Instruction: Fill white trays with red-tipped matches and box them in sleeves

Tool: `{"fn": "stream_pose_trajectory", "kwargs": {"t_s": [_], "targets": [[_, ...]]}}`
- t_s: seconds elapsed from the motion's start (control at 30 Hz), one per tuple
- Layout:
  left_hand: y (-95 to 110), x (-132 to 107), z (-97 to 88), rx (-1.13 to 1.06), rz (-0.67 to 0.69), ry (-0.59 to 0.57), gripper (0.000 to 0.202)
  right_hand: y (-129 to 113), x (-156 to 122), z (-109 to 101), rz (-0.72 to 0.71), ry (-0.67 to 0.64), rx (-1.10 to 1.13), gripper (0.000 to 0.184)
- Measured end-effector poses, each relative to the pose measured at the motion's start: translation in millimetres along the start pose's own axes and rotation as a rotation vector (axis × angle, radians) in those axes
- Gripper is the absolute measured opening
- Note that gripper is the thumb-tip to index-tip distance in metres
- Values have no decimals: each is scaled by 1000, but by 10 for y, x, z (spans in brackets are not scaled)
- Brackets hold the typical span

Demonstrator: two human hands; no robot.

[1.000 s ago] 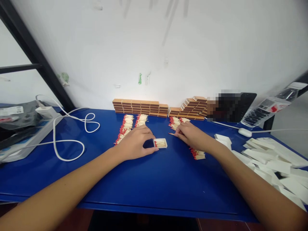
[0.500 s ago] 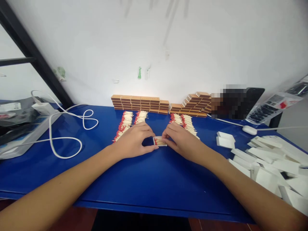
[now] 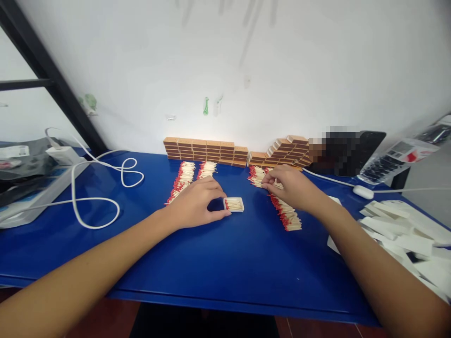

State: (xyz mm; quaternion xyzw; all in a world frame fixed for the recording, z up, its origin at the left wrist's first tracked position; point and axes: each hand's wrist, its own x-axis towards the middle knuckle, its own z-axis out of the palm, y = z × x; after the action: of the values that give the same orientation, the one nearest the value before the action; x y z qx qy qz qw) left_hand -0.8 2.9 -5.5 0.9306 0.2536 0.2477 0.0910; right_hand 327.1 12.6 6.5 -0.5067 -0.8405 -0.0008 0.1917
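A small white matchbox tray (image 3: 240, 209) with red-headed matches in it lies flat on the blue table. My left hand (image 3: 199, 202) holds its left end between the thumb and a finger. To the right, my right hand (image 3: 291, 187) is over the rows of loose matches, its thumb and fingers pinched on matches (image 3: 256, 176) at the inner row. Part of the outer row of matches (image 3: 287, 217) shows below that hand. Two more rows of matches (image 3: 185, 177) lie behind my left hand, which hides their near ends.
Stacked brown matchboxes (image 3: 206, 150) line the wall. White empty trays (image 3: 405, 234) are heaped at the right, partly behind my right forearm. A white cable (image 3: 91, 202) loops across the left, and a plastic bottle (image 3: 394, 157) lies at the far right.
My right hand has left the tray and moved right and back to the match rows. My left hand stays at the tray, whose matches now show fully.
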Motion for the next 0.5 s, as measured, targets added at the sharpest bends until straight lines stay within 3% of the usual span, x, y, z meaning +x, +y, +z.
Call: {"fn": "stream_pose_trajectory", "kwargs": {"t_s": [0.2, 0.5], "targets": [[3, 10, -7, 0, -4, -8, 25, 23, 7, 78, 43, -87, -5, 16], [-2, 1, 3, -3, -23, 0, 28, -170, -20, 124, -48, -70, 36, 18]]}}
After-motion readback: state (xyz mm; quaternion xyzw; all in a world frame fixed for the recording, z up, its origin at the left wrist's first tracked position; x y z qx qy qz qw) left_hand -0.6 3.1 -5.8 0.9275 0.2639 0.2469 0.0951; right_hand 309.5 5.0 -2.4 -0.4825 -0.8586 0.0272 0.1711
